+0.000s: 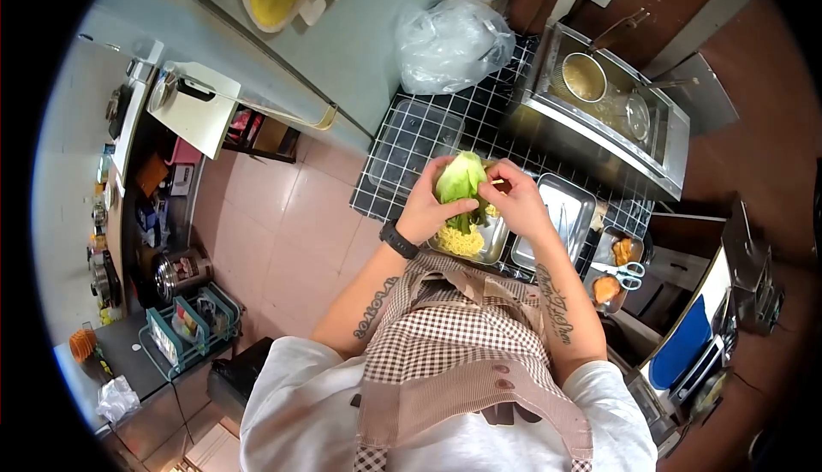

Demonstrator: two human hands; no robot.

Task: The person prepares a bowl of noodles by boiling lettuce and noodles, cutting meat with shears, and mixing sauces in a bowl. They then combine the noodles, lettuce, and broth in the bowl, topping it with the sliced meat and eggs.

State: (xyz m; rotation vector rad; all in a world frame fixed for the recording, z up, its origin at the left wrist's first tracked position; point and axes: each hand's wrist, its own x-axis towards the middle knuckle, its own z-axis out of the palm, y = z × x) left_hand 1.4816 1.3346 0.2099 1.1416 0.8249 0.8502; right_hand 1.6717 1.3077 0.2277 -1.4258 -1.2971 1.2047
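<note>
My left hand (425, 207) grips a head of green lettuce (461, 179) from the left side, over a small steel tray (492, 247) that holds yellow noodles (461, 241). My right hand (517, 202) touches the lettuce from the right, its fingertips pinching at the leaves near the top. A black band sits on my left wrist. Both hands are above the black tiled counter (402, 206).
An empty steel tray (572, 212) lies right of the noodle tray. Further right a tray holds fried pieces and white-handled scissors (631, 273). A clear plastic container (414, 140), a plastic bag (449, 42) and a steel noodle boiler (610, 104) with strainers stand behind.
</note>
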